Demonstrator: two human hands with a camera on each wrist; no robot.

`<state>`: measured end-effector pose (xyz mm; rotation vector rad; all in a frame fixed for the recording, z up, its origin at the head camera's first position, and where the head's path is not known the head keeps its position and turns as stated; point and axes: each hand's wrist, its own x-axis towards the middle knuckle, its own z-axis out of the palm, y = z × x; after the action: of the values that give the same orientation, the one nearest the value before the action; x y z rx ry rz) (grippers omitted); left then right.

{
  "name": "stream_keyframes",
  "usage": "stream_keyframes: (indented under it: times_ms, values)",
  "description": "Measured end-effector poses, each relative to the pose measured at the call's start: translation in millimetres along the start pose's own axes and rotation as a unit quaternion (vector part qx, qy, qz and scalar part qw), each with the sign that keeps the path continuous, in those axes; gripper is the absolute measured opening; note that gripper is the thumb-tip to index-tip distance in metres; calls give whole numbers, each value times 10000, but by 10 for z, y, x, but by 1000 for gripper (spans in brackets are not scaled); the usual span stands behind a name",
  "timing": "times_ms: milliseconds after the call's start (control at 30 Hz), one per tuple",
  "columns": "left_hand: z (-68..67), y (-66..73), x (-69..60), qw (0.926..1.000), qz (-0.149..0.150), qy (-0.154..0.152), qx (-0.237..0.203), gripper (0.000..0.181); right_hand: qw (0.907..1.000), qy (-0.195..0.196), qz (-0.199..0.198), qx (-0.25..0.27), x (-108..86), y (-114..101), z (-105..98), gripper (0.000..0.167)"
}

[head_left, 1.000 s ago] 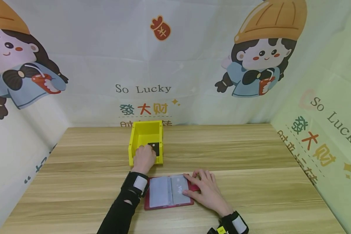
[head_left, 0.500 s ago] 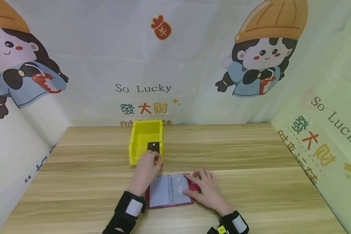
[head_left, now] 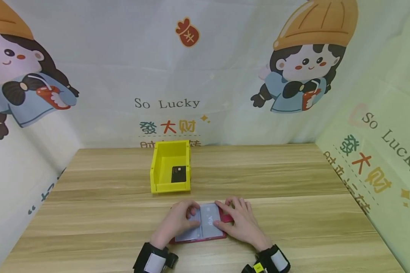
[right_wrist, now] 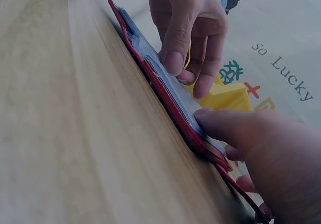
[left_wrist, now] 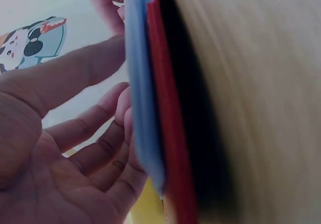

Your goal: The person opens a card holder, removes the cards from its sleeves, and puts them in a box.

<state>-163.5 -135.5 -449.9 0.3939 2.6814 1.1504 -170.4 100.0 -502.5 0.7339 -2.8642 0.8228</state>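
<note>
An open red card holder (head_left: 223, 236) with clear plastic sleeves lies on the table in the head view. A pale card (head_left: 210, 218) reading "Vip" shows in its right sleeve. My left hand (head_left: 179, 222) is over the left page, fingers loosely bent; in the right wrist view its thumb (right_wrist: 174, 61) touches the sleeves. No card shows in that hand. My right hand (head_left: 242, 223) rests on the right page, thumb and forefinger against its edge beside the red clasp strap (head_left: 227, 218). A black card (head_left: 178, 174) lies inside the yellow bin (head_left: 171, 187).
The yellow bin stands behind the card holder, near the back of the wooden table (head_left: 276, 174). A printed cloth (head_left: 225, 87) hangs behind the table and along its sides. A black band with a camera (head_left: 171, 261) sits on my left wrist.
My left hand has come out of the yellow bin, back toward me and onto the card holder's left page. The black card is left in the bin. My right hand has stayed put.
</note>
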Motion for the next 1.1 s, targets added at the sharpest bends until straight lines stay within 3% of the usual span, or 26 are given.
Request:
stream_keyframes:
  times_ms: [133, 400, 600, 867, 1100]
  values:
    - [32, -20, -3, 9999, -34, 127, -50, 32, 10000, -31, 38, -28, 13, -14, 7, 58]
    - [60, -29, 8, 9995, -250, 74, -173, 25, 9998, -70, 35, -184, 102, -41, 39, 62]
    - [64, -42, 6, 9993, -245, 106, -270, 23, 10000, 86, -20, 2, 136, -43, 43, 59]
    - [68, -55, 1, 9989, -221, 158, -383, 24, 9985, 268, 193, 441, 144, -72, 44, 58]
    - [66, -67, 9, 9988, -151, 203, -420, 25, 9919, 888, 322, 850, 146, -133, 80, 18]
